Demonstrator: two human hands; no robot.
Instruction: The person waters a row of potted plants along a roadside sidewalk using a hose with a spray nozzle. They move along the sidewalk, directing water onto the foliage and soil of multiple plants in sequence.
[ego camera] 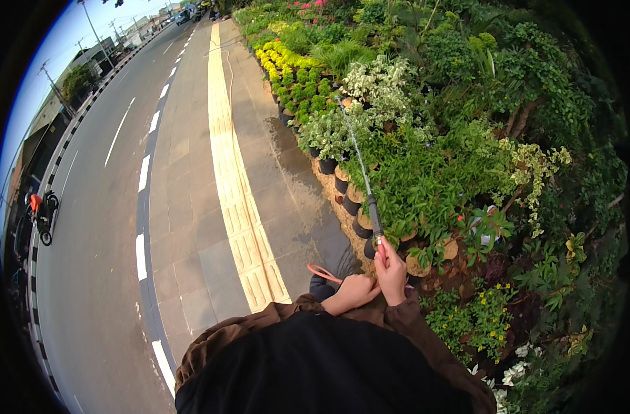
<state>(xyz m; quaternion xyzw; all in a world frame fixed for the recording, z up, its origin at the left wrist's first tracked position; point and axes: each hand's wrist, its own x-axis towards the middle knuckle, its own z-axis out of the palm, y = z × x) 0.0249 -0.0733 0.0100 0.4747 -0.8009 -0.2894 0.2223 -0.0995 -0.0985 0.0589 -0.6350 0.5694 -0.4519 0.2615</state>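
My right hand (392, 270) is closed around the red hose end just below a black spray nozzle (375, 216). A thin jet of water (357, 145) leaves the nozzle and reaches forward over the potted plants. Lower and to the left, my left hand (354, 291) is curled against my right wrist, its fingers partly hidden. A loop of orange-pink garden hose (321, 270) comes out beside it and seems to run into its grip. Below the jet, green leafy plants (413, 171) stand in black pots, and a variegated shrub (329, 133) grows at the pavement side.
Wet paving (325, 243) borders the pots. A yellow tactile strip (237, 207) runs along the sidewalk, with the hose lying along it farther off. Left of the painted curb (143, 173) is a road (97, 217); a motorcycle (46, 217) is at its far side. Dense shrubs (547, 77) fill the right.
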